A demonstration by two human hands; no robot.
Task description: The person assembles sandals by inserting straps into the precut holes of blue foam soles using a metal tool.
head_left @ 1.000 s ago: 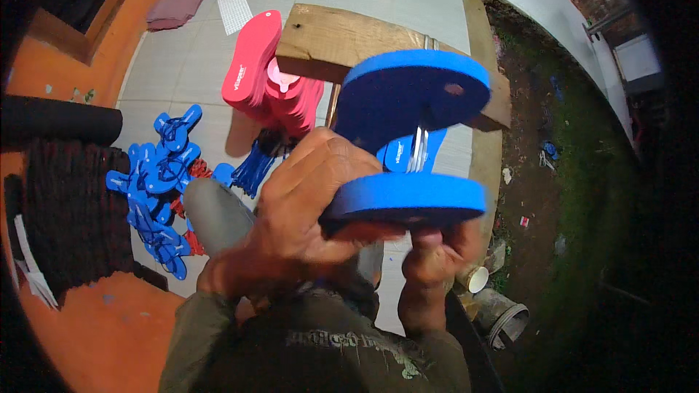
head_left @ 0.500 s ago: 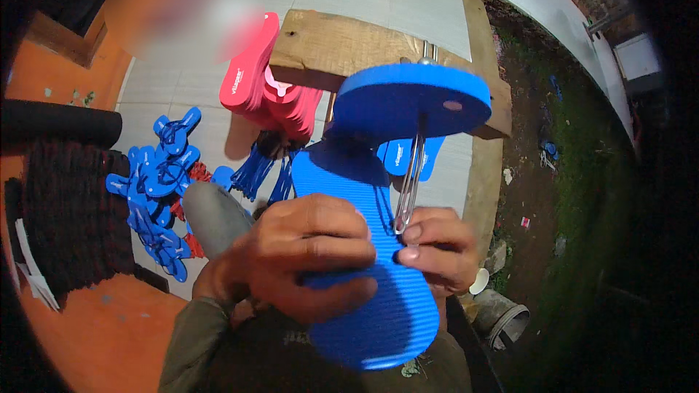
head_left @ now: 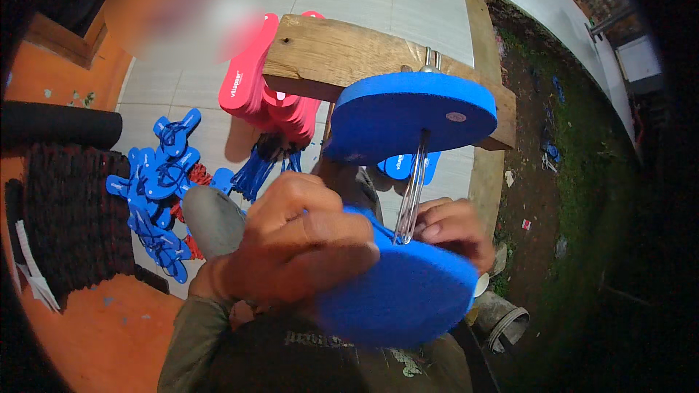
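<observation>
Left hand (head_left: 302,247) is closed on the lower blue sole (head_left: 408,295), which is held at the tip of the metal rod (head_left: 412,195), its long axis apparently slanted toward lower right; the rod is flanked more closely by the right hand (head_left: 459,229), whose curled grip cannot be told.

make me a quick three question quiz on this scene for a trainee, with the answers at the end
1. Multiple choice: what juts down from the upper blue sandal sole?
a) a braided rope
b) a looped metal rod
c) a wooden peg

2. True or false: the pink sandal soles are stacked left of that rod.

3. Short answer: which hand grips the lower blue sandal sole at its left side?

Key:
1. b
2. true
3. the left hand
</observation>
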